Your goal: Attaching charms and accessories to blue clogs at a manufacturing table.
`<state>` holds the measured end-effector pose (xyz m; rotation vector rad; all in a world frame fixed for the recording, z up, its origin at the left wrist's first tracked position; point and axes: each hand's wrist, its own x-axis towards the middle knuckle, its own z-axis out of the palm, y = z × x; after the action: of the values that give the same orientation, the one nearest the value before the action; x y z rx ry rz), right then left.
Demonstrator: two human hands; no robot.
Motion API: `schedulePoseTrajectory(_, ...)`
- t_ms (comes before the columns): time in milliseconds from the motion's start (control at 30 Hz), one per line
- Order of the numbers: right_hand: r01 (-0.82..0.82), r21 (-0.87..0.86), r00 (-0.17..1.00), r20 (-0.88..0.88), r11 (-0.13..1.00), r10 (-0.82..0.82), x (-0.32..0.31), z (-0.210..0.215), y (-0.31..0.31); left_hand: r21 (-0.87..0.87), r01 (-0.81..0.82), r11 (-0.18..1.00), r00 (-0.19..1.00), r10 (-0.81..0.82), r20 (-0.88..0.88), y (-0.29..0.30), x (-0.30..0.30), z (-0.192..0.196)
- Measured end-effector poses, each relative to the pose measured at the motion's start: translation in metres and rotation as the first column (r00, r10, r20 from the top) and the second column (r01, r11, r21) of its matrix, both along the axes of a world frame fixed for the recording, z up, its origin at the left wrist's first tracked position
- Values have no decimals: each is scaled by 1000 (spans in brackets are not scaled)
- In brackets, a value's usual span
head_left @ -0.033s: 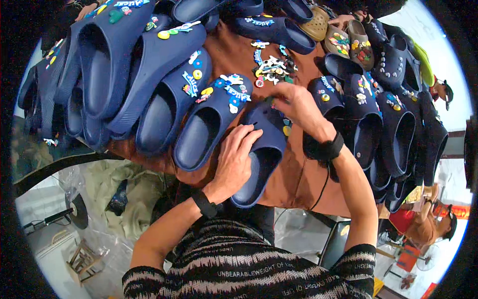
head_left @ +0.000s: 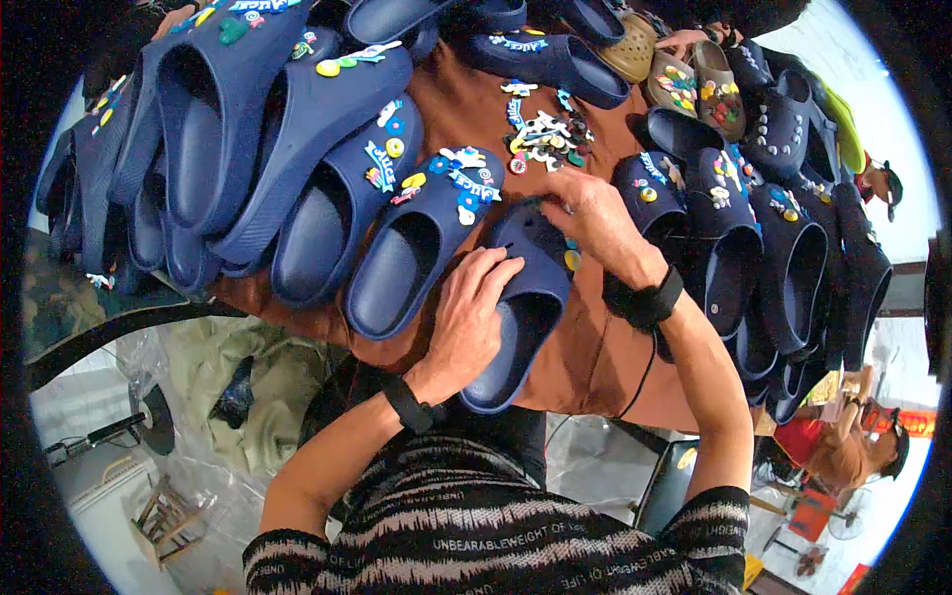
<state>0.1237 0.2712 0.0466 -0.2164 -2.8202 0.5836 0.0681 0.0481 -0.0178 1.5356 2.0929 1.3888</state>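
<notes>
In the head view, the left hand point(head_left: 471, 322) is gripping the dark blue slipper point(head_left: 543, 273), its fingers bending over the upper and its thumb being out of sight. The right hand point(head_left: 600, 223) is curling its fingers at the toe; whether they are pinching anything, I cannot tell. A decorated slipper point(head_left: 399, 273) is lying just beside, crowding the left hand, while a pile of charms point(head_left: 547, 139) is sitting just beyond the toe. A group of slippers point(head_left: 729, 253) is standing to the right of the right wrist, where a black cord point(head_left: 645, 379) is hanging from a wristband point(head_left: 656, 302). The slipper's heel is reaching the near edge of the brown-covered bench point(head_left: 605, 357). Brown cloth is showing between the slipper and the right-hand group, and also left of the charms.
</notes>
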Motion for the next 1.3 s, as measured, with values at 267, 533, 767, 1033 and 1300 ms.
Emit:
schedulePoseTrajectory(267, -159, 465, 982, 162, 871, 93, 7, -7, -20, 19, -9, 1000, 1000, 9, 15, 1, 2, -1)
schedulePoseTrajectory(533, -139, 421, 982, 178, 896, 68, 11, -6, -31, 6, -11, 1000, 1000, 11, 16, 1, 2, -3)
schedulePoseTrajectory(767, -128, 385, 976, 214, 914, 47, 22, -4, -31, 3, -11, 1000, 1000, 11, 5, 1, 2, -4)
schedulePoseTrajectory(1033, -43, -218, 999, -2, 975, 44, 27, -13, 2, 22, -1, 1000, 1000, 1, 4, 0, 1, -4)
schedulePoseTrajectory(1300, -97, 237, 993, 92, 967, 77, 20, -8, -5, 13, -1, 1000, 1000, 1, 0, 1, 1, -4)
